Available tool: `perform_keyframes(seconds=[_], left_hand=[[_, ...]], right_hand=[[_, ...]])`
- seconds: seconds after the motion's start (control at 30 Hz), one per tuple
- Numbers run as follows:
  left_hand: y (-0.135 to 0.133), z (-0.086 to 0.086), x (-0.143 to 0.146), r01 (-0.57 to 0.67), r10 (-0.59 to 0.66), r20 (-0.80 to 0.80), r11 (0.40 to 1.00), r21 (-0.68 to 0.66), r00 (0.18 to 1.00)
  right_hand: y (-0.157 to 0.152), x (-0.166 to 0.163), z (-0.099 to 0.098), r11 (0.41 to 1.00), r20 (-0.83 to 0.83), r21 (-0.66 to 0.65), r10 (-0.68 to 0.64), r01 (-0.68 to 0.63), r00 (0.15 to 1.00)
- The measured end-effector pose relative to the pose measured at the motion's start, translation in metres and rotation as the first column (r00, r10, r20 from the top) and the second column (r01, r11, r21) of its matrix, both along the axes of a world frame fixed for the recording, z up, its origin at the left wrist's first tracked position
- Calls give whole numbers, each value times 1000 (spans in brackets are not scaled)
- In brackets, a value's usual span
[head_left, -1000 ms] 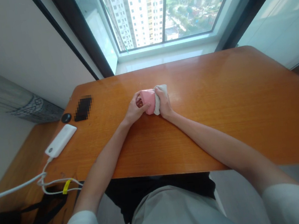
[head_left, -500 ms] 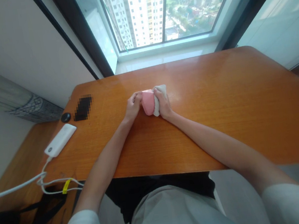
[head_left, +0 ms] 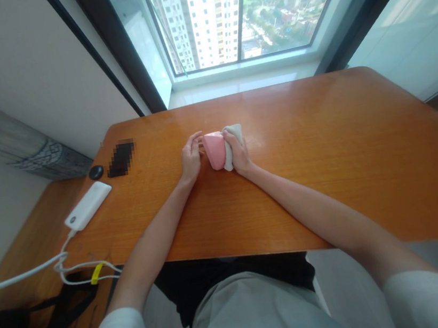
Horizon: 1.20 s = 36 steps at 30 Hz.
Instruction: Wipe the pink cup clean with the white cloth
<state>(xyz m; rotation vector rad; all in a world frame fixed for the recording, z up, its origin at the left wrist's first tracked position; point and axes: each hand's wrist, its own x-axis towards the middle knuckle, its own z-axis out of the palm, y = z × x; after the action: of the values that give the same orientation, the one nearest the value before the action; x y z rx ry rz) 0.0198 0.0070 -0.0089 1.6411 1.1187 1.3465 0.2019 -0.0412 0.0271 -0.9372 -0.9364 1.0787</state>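
Two bare forearms reach from the near table edge toward the middle of the wooden table (head_left: 325,171), where both hands meet around a single pink cup (head_left: 215,150). The right hand (head_left: 237,153) is curled closed around one white cloth (head_left: 231,132), pressing it against the cup's right side; the cloth shows above and beside the fingers. The left hand (head_left: 190,157) is partly open, its fingers extended and loosely spread, their tips touching the cup's left side near the rim; it rests against the cup rather than clasping it. The cup lies tilted between the two hands, close to the tabletop; whether it touches the wood cannot be told. Broad bare wood extends to the right of the hands and toward the far edge, and a narrower bare strip lies between the hands and the near edge. At the table's left end lie one white power bank (head_left: 88,205) with one white cable (head_left: 35,270) running off the near-left corner, one small black round object (head_left: 96,172), and one blurred dark rectangle (head_left: 121,158), all well apart from the hands. Beyond the far edge stands a window (head_left: 232,17) facing tall buildings.
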Motion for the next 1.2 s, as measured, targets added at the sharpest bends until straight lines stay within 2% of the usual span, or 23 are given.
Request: perform_keyframes(seconds=[0.1,0.2,0.3,0.37,0.5,0.7,1.0,1.2], left_hand=[[-2,1,-9,53,-24,-151,981,186,988],[-6,5,-16,250,-97,-371,885,392,924],[-8,6,-18,410,-148,-495,778,477,856],[-8,6,-18,454,-164,-534,755,474,829],[-9,6,-22,497,-186,-601,768,405,777],[-13,13,-28,485,-163,-645,797,360,747],[-13,12,-22,449,-140,-649,827,339,748],[-12,8,-17,434,-132,-612,819,376,780]], right_hand=[[0,0,0,1000,-7,-2,4,-4,1000],[0,0,-2,1000,-13,11,3,-3,1000],[2,1,-3,1000,-16,22,-15,16,1000],[4,1,-4,1000,-28,20,-16,17,999],[8,2,-6,1000,-76,-3,1,-1,997],[12,4,-10,999,-81,-11,30,-31,996],[10,3,-4,1000,-87,1,3,-3,996],[11,4,-6,1000,-89,28,9,-7,996]])
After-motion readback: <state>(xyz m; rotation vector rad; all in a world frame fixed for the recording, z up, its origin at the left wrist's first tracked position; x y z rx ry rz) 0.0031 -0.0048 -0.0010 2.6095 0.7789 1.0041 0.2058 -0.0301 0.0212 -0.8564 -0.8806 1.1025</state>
